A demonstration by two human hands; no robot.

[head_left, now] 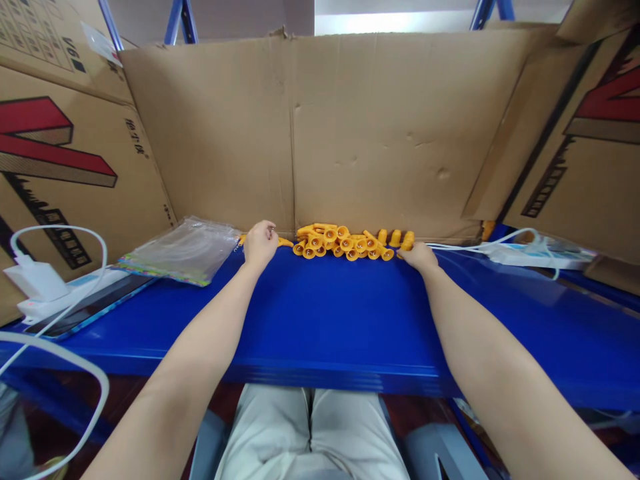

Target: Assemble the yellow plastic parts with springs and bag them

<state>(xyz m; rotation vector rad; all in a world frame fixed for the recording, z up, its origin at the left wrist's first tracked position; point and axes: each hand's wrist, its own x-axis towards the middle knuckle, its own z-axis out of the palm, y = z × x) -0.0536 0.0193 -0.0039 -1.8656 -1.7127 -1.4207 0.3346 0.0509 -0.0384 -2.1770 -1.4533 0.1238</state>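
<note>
My left hand (261, 244) is curled closed at the back of the blue shelf, with a small shiny bit at its fingers. What it grips is mostly hidden. Yellow pieces show on both sides of it, one of them a tapered yellow stem (285, 243). My right hand (421, 256) has its fingers closed at a yellow cap-shaped piece (407, 240). Between the hands lies a pile of yellow horn-shaped pieces (345, 245), flared open ends facing me. Two short yellow caps (395, 237) stand upright beside the pile's right end.
Cardboard (380, 133) walls the back of the blue shelf (340, 313), with printed boxes (65, 160) at the sides. On the left lie clear plastic bags (183, 247), a phone (95, 307) and a white charger (37, 277) with cables. A white power strip (535, 255) lies right.
</note>
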